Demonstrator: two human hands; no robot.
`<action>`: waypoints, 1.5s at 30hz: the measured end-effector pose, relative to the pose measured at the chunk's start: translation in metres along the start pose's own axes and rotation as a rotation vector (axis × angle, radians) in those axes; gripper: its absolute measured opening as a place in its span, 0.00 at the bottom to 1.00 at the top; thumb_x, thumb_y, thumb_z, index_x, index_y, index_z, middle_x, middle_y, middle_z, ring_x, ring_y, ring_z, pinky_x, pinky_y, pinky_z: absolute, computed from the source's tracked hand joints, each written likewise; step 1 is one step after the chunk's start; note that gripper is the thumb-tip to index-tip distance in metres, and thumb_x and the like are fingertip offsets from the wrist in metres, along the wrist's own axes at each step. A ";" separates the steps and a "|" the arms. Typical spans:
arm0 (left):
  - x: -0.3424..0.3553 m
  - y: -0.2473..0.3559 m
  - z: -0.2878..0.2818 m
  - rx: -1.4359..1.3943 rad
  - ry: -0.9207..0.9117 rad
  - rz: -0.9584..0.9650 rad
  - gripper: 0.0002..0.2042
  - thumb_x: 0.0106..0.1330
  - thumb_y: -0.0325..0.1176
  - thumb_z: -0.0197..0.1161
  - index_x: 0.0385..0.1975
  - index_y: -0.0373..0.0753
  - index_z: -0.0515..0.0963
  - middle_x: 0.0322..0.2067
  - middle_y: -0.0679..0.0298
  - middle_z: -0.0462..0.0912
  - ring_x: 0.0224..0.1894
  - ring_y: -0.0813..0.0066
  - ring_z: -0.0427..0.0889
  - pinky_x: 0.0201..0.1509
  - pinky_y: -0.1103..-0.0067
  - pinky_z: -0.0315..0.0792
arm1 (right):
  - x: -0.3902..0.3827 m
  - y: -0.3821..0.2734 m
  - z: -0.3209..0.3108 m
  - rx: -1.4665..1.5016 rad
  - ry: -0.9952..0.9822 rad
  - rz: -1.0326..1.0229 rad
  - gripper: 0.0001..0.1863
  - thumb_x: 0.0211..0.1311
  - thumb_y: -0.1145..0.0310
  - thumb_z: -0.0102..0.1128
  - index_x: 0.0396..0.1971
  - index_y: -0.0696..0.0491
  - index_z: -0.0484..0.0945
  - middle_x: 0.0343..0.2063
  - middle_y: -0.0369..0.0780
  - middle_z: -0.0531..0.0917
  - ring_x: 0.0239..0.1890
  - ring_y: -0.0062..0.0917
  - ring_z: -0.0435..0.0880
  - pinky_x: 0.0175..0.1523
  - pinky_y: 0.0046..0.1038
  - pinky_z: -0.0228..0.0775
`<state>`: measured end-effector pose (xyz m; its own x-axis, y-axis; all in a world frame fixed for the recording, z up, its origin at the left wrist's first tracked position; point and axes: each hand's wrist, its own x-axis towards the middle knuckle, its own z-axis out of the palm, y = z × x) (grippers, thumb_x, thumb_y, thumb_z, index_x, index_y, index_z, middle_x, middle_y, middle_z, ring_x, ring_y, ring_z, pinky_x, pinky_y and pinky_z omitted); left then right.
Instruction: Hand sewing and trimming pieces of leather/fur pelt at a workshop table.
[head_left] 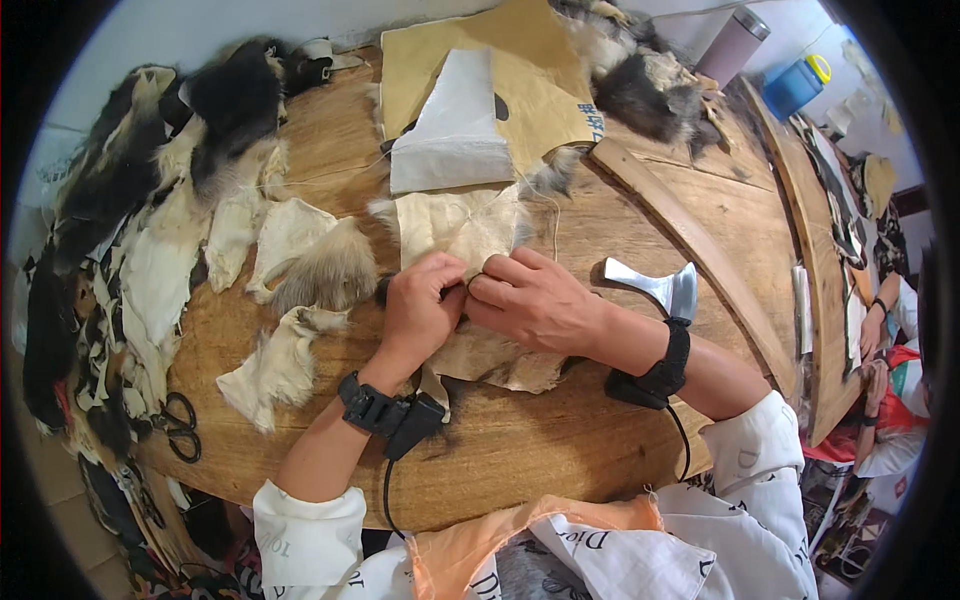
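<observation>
My round wooden worktable (560, 440) carries pale hide scraps (285, 365) at nine o'clock, black scissors (180, 425) at eight, a tan paper pattern (540, 75) at twelve, and a shiny metal blade (655, 285) at three.

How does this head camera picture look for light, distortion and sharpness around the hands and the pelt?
Head view: daylight is soft and even, with only faint shadows under the left hand and right hand; both hands and the pale pelt piece are sharp; fisheye bends the wooden table edge and the long wooden strip; a black vignette rings the frame; the metal tool shows a mild glint.
</observation>
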<state>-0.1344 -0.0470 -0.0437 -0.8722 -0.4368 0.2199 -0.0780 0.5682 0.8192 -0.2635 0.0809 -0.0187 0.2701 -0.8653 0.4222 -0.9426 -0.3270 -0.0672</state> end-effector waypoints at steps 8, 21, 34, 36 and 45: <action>-0.001 0.010 -0.002 -0.045 -0.026 -0.028 0.05 0.52 0.25 0.63 0.29 0.39 0.82 0.28 0.61 0.79 0.28 0.67 0.79 0.32 0.77 0.71 | 0.004 -0.039 -0.040 0.400 0.156 0.033 0.03 0.47 0.72 0.57 0.24 0.52 0.75 0.25 0.35 0.71 0.31 0.24 0.73 0.35 0.24 0.66; -0.007 0.011 0.005 0.041 -0.030 0.044 0.12 0.51 0.23 0.66 0.34 0.46 0.84 0.28 0.66 0.77 0.29 0.75 0.77 0.33 0.82 0.71 | -0.260 0.122 -0.328 0.869 1.232 0.611 0.17 0.65 0.71 0.50 0.51 0.63 0.66 0.38 0.41 0.75 0.37 0.22 0.75 0.45 0.21 0.72; -0.013 0.015 -0.001 0.126 -0.058 0.015 0.13 0.52 0.25 0.65 0.38 0.47 0.82 0.30 0.66 0.75 0.30 0.73 0.77 0.34 0.79 0.71 | -0.029 -0.001 -0.049 0.548 0.104 0.699 0.07 0.45 0.78 0.54 0.26 0.57 0.79 0.26 0.44 0.76 0.28 0.37 0.77 0.33 0.32 0.71; -0.012 0.017 0.000 0.120 -0.091 -0.032 0.14 0.52 0.23 0.64 0.39 0.46 0.82 0.33 0.66 0.76 0.33 0.74 0.78 0.38 0.81 0.72 | -0.026 -0.002 -0.036 0.496 0.086 0.668 0.06 0.45 0.77 0.56 0.26 0.57 0.79 0.24 0.43 0.75 0.28 0.38 0.77 0.34 0.34 0.70; -0.012 0.016 0.001 0.051 -0.049 -0.029 0.13 0.52 0.25 0.65 0.37 0.47 0.83 0.30 0.66 0.76 0.31 0.73 0.78 0.34 0.80 0.72 | -0.025 0.000 -0.020 0.499 0.056 0.558 0.04 0.48 0.76 0.60 0.26 0.57 0.79 0.23 0.43 0.73 0.27 0.38 0.75 0.32 0.34 0.67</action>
<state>-0.1258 -0.0324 -0.0338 -0.8919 -0.4194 0.1690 -0.1268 0.5909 0.7967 -0.2746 0.1101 -0.0116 -0.2450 -0.9368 0.2498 -0.7324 0.0100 -0.6808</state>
